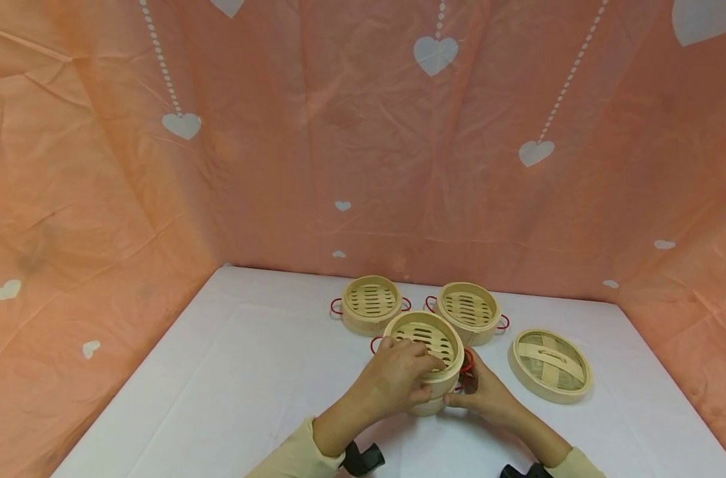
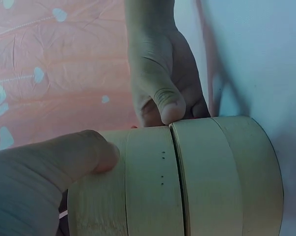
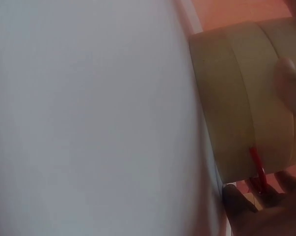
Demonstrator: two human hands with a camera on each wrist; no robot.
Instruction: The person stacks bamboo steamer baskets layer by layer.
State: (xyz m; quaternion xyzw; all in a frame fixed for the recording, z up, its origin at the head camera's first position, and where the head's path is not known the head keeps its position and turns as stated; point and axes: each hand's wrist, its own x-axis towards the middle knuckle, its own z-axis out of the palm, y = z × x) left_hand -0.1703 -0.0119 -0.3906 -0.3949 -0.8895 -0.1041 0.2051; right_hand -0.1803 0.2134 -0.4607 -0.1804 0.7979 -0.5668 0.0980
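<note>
Two round bamboo steamer baskets stand stacked on the table, the upper basket [image 1: 445, 385] on top of the lower basket [image 2: 211, 172]. My left hand [image 1: 393, 373] grips the upper basket's near left wall, fingers over the rim above the slatted base and thumb [image 2: 96, 152] outside. A narrow dark seam shows between the baskets in the left wrist view. My right hand [image 1: 488, 393] holds the stack's right side low down, its thumb near the seam. In the right wrist view, its fingers lie around the lower basket's red handle [image 3: 258, 169]; their tips are partly hidden.
Behind the stack stand two more steamer baskets, one at the back left [image 1: 371, 324] and one at the back right [image 1: 476, 335], both with red handles. A woven bamboo lid [image 1: 551, 366] lies to the right. Orange cloth [image 1: 369, 153] with hearts surrounds the white table [image 1: 219, 385].
</note>
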